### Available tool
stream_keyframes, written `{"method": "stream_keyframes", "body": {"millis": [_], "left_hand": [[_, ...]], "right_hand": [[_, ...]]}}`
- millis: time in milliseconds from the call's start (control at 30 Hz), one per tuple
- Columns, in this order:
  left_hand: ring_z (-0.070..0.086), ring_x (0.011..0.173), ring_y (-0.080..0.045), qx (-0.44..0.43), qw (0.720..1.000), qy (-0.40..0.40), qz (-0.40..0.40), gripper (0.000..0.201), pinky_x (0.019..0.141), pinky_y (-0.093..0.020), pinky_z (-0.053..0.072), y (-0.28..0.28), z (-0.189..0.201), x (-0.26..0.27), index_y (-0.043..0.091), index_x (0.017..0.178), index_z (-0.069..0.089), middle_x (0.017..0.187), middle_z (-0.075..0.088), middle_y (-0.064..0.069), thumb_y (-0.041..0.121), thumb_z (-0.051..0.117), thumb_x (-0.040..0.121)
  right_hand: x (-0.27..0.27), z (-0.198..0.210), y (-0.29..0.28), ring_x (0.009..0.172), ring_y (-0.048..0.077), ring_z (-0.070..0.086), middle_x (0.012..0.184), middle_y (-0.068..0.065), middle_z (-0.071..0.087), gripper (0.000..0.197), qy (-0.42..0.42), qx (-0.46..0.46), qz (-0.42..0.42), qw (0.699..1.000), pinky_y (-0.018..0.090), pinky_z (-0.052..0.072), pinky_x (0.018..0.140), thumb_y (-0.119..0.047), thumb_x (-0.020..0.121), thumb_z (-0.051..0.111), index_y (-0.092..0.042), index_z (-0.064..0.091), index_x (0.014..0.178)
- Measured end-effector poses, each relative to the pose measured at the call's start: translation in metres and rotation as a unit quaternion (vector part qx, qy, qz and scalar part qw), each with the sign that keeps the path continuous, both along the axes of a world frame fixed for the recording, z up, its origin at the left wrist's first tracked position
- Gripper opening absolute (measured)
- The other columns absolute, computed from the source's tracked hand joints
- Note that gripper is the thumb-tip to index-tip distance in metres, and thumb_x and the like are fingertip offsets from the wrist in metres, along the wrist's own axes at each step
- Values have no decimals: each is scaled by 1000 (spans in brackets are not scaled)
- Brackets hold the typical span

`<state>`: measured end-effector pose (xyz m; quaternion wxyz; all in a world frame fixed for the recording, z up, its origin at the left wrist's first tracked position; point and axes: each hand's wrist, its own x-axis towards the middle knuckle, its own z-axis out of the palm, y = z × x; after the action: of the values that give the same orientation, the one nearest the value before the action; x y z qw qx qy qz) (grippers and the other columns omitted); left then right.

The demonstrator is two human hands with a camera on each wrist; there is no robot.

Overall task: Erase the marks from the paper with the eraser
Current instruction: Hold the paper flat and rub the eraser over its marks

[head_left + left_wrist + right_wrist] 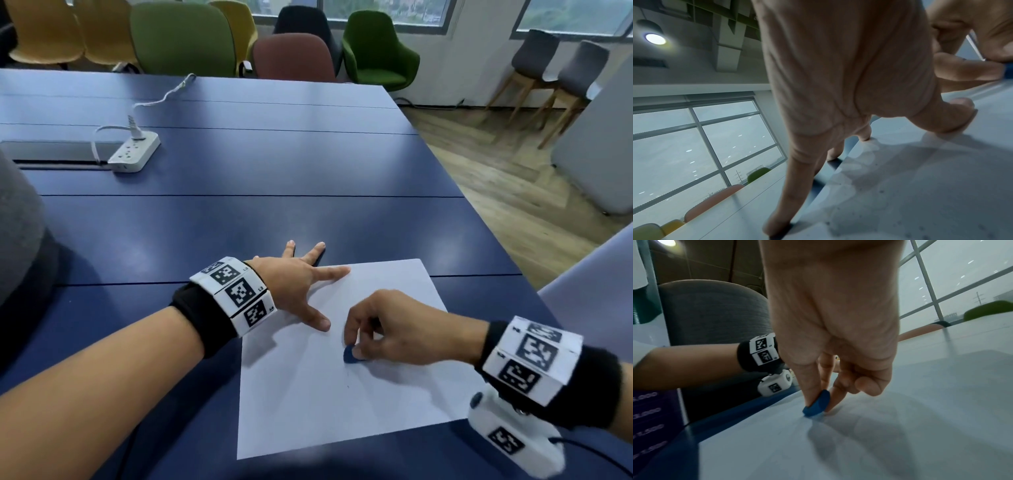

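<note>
Two right hand [387, 329] fingertips [812, 400] pinch the blue eraser [352, 355], its lower edge touching the paper [342, 404] below the grip.

Left wristband [233, 294] labels perhaps read "L2", "L4".

An office meeting room: a long blue table [274, 164], many colourful chairs [185, 37], big windows [387, 10], a power strip [135, 152].

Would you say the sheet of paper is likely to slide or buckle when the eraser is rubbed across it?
Probably both: the paper is one thin loose sheet on a smooth table. The left hand presses its corner flat, likely preventing that, while the right hand pinches the eraser.
</note>
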<state>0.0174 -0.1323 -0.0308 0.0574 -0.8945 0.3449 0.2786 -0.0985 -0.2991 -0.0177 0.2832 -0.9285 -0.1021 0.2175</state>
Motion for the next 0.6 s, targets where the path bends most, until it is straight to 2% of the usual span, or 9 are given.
{"method": "stream_keyframes", "body": {"millis": [67, 133, 200, 300, 433, 500, 600], "left_hand": [[-17, 147, -35, -2, 1000, 4, -1, 101, 104, -70, 27, 0, 0, 1, 71, 135, -8, 158, -23, 18, 76, 66, 66], [-17, 146, -36, -3, 1000, 10, -2, 101, 105, -68, 27, 1, 0, 1, 73, 133, -11, 158, -22, 17, 76, 66, 66], [-17, 146, -36, -2, 1000, 12, -2, 101, 106, -68, 27, 0, 0, 1, 75, 130, -12, 159, -22, 16, 76, 66, 66], [-16, 146, -37, -4, 1000, 11, -3, 101, 105, -69, 27, 0, 0, 1, 74, 132, -11, 159, -21, 16, 76, 66, 66], [-16, 147, -35, -4, 1000, 6, 3, 101, 104, -70, 27, 2, -1, 1, 70, 137, -7, 158, -22, 18, 76, 66, 66], [-17, 147, -35, -6, 1000, 7, -1, 101, 105, -69, 27, 2, 0, 1, 72, 135, -9, 159, -22, 17, 75, 66, 67], [-17, 146, -37, -9, 1000, 16, -2, 101, 107, -68, 25, 1, 2, 0, 73, 133, -10, 159, -21, 15, 72, 67, 69]], "right_hand": [[15, 4, -1, 60, 4, 55, 71, -5, 66, 5, -34, -18, -23, 999, 16, 43, 57, -23, 78, 71, -22, 71, 83], [33, 5, -5, 56, -2, 55, 70, -7, 64, 4, -76, -29, -76, 994, 6, 38, 51, -23, 80, 71, -20, 69, 83], [41, 1, -9, 54, -5, 54, 69, -10, 62, 6, -99, -36, -120, 987, -1, 35, 50, -25, 82, 70, -20, 68, 86], [32, -5, -7, 50, -2, 53, 64, -9, 61, 5, -85, -4, -118, 989, 5, 36, 47, -24, 82, 69, -20, 66, 82], [21, -5, -1, 50, 0, 51, 61, -9, 59, 2, -48, -13, -56, 997, 10, 37, 49, -23, 81, 70, -22, 68, 81], [33, -2, -5, 50, -2, 52, 62, -10, 60, 3, -74, -22, -80, 994, 7, 36, 48, -22, 80, 70, -25, 68, 81], [50, -2, -14, 59, -2, 54, 72, -9, 64, 5, -98, -17, -154, 983, 5, 34, 43, -26, 82, 68, -25, 66, 86]]}}
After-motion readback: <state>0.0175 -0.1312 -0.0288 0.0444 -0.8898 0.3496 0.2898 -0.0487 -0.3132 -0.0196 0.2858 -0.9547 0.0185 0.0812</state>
